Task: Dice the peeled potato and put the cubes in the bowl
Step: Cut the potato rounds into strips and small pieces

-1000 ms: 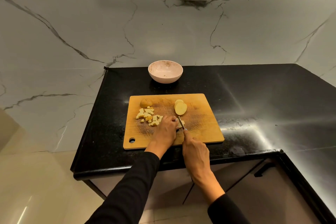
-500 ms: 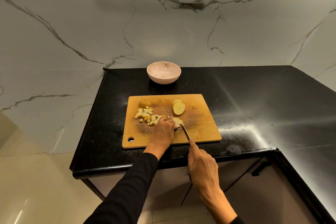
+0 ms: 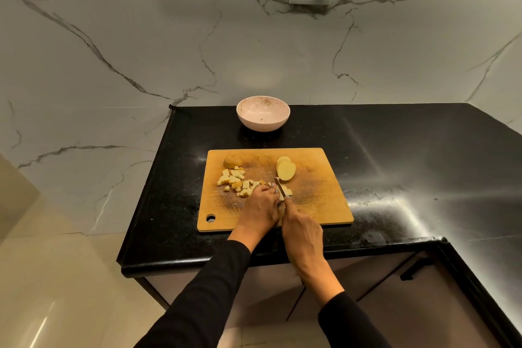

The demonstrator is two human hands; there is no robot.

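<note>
Bare counter point(image 3: 395, 150) right of the cutting board point(image 3: 324, 206); bowl point(image 3: 263, 114) blocks behind it

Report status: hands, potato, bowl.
Left hand steadies potato pieces; right hand grips knife, mid-cut. Cubes piled on board, slices uncut. Bowl holds no cubes; path clear.
</note>
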